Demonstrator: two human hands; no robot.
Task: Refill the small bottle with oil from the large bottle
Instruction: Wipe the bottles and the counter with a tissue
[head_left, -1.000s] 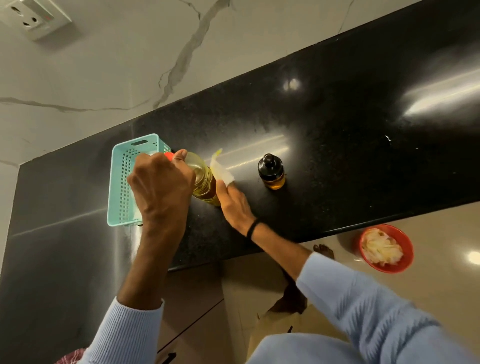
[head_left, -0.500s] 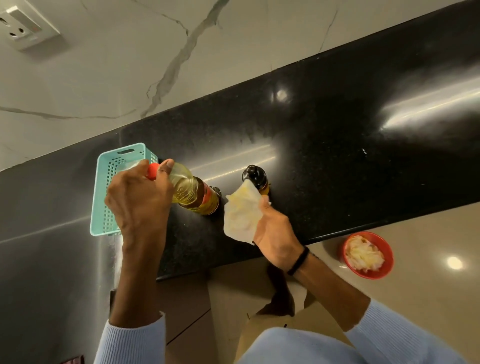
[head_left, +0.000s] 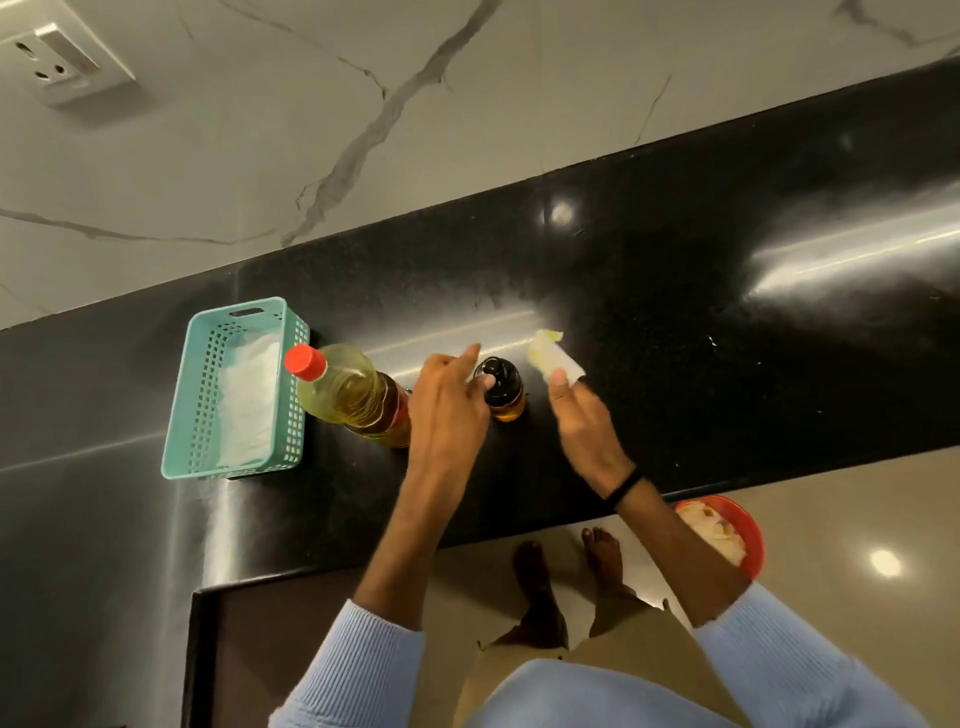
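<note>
The large oil bottle (head_left: 353, 395) with its red cap on stands upright on the black counter (head_left: 675, 312), just right of a teal basket. The small bottle (head_left: 503, 389) with a black top and amber oil stands right of it. My left hand (head_left: 447, 410) is at the small bottle, thumb and fingertips touching its black top. My right hand (head_left: 582, 421) is to the right of the small bottle and pinches a folded, oil-stained white tissue (head_left: 553, 356) above the counter.
The teal perforated basket (head_left: 208, 457) holds white tissues (head_left: 249, 405). A red bowl (head_left: 748, 535) of pale scraps sits on the floor below the counter edge, near my bare feet. A wall socket (head_left: 57, 65) is at the upper left on the marble wall.
My left hand let go of the large bottle's red cap and moved right to the small bottle's top. My right hand carried the tissue to the right side of the small bottle.
</note>
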